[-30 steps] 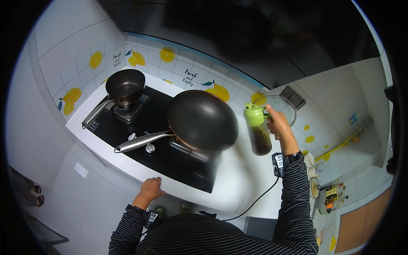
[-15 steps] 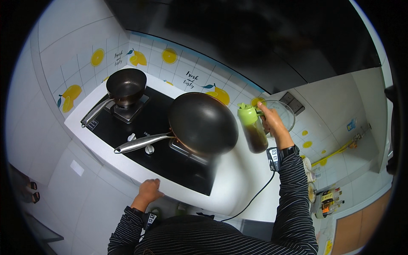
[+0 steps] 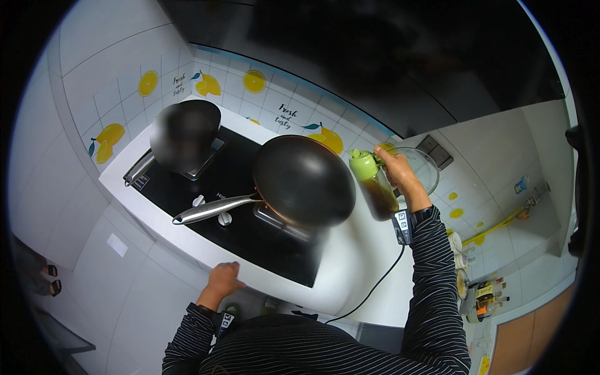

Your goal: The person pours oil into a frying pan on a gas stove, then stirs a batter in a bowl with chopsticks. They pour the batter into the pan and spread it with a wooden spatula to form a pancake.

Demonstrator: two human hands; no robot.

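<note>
My right hand (image 3: 403, 174) grips the handle of an oil bottle (image 3: 379, 197) with a light green top and dark liquid inside. The bottle leans with its spout toward a dark wok (image 3: 304, 181), just right of the wok's rim. The wok rests on the right burner, its steel handle pointing left. By the front edge of the counter is my left hand (image 3: 223, 280), holding nothing visible, with thumb and fingers apart. A smaller dark pan (image 3: 186, 132) sits on the left burner, partly blurred.
The black glass hob (image 3: 250, 240) has two white knobs and is set in a white counter (image 3: 359, 275). A glass lid (image 3: 425, 169) stands behind my right hand. Above hangs a dark range hood (image 3: 375, 62). Several bottles (image 3: 489, 294) stand at far right. A black cord (image 3: 375, 290) crosses the counter.
The oil bottle tilts a little more, and its top is slightly closer to the wok. The view has shifted slightly. My left hand stays by the counter edge.
</note>
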